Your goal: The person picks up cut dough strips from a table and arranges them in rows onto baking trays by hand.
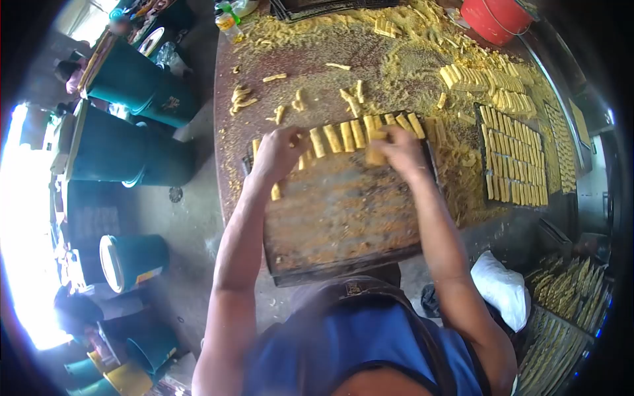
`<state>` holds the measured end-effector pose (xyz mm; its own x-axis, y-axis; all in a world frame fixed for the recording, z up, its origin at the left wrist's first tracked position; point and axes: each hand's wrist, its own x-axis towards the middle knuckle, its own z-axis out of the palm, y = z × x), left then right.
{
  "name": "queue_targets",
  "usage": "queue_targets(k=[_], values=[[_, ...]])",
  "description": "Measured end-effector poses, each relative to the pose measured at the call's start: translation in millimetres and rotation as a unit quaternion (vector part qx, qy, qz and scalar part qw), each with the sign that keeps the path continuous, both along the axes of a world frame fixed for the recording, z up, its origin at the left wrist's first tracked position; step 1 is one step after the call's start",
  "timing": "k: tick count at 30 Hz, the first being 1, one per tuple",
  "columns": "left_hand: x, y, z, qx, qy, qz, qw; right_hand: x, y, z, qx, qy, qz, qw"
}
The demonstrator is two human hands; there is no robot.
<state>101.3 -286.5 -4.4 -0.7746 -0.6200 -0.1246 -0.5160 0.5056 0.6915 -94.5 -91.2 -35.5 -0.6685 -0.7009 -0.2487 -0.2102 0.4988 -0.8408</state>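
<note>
A dark baking tray (343, 224) rests at the table's near edge, with a row of pale yellow dough sticks (332, 138) along its far side. My left hand (281, 150) is at the row's left end, its fingers curled in a pinch; what they hold, if anything, is hidden. Another dough stick (275, 192) lies on the tray just below that hand. Over the right part of the row, my right hand (401, 150) is closed around dough sticks (375, 156), slightly blurred by motion.
Crumbs and dough scraps (350, 99) cover the brown table (264, 59). To the right sit a filled tray (514, 158) and stacked dough sticks (465, 78). A red bucket (494, 21) and a bottle (228, 26) stand at the back. Green bins (109, 148) line the left floor.
</note>
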Motion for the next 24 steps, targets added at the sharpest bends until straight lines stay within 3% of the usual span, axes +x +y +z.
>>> queue_targets(k=[3, 6, 7, 8, 13, 15, 17, 19, 21, 23, 24], values=[[60, -6, -21, 0.111, 0.008, 0.015, 0.994, 93, -55, 6, 0.057, -0.050, 0.118, 0.990], [83, -2, -58, -0.043, 0.059, -0.010, 0.997, 131, -78, -6, 0.098, -0.081, 0.100, 0.987], [89, -2, -64, -0.071, 0.059, -0.009, 0.996, 132, -82, -26, 0.064, 0.027, 0.099, 0.993], [96, 7, -57, -0.191, 0.048, -0.001, 0.980, 132, -85, -39, 0.031, 0.132, 0.099, 0.986], [107, 15, -57, -0.205, 0.130, -0.090, 0.966, 141, -75, -26, 0.035, 0.157, 0.077, 0.984], [100, 12, -64, -0.212, 0.104, -0.098, 0.967, 140, -67, -15, 0.001, 0.091, 0.111, 0.990], [102, 8, -64, -0.224, 0.089, -0.126, 0.962, 132, -49, -23, -0.045, 0.167, 0.153, 0.973], [103, 11, -64, -0.246, 0.087, -0.139, 0.955, 118, -32, -22, -0.182, -0.035, 0.212, 0.960], [107, 13, -63, -0.256, 0.089, -0.142, 0.952, 108, -39, -32, -0.068, 0.074, 0.156, 0.983], [114, 15, -45, -0.256, 0.117, -0.126, 0.951, 118, -56, -6, 0.035, -0.048, 0.093, 0.994], [121, 16, -43, -0.252, 0.093, -0.128, 0.955, 118, -63, -7, 0.067, -0.036, 0.116, 0.990]])
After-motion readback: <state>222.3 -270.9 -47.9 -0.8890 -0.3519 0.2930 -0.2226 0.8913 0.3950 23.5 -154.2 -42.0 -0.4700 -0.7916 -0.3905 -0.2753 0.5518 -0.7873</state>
